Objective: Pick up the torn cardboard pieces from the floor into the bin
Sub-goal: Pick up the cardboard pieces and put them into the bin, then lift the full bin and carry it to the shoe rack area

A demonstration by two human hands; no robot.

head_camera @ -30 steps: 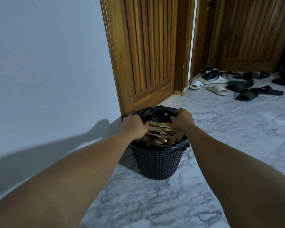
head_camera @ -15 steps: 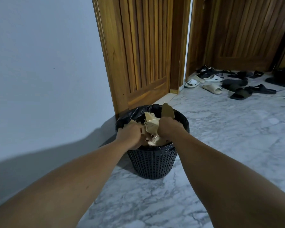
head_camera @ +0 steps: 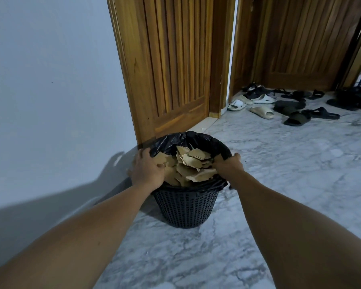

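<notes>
A dark mesh bin (head_camera: 186, 209) with a black liner stands on the marble floor by the wall. Torn brown cardboard pieces (head_camera: 193, 166) fill its top in a heap. My left hand (head_camera: 147, 171) lies on the left rim, fingers curled over the liner and the cardboard at that side. My right hand (head_camera: 227, 166) is on the right rim, fingers curled over the liner edge next to the heap. Whether either hand pinches cardboard or just the liner is unclear.
A pale wall runs along the left, with a wooden door (head_camera: 171, 65) right behind the bin. Several sandals and slippers (head_camera: 288, 107) lie scattered on the floor at the back right. Marble floor (head_camera: 290, 174) stretches to the right and in front.
Both hands were together over the middle of the bin pressing cardboard; they have spread apart to the left and right rims. The cardboard heap now shows between them.
</notes>
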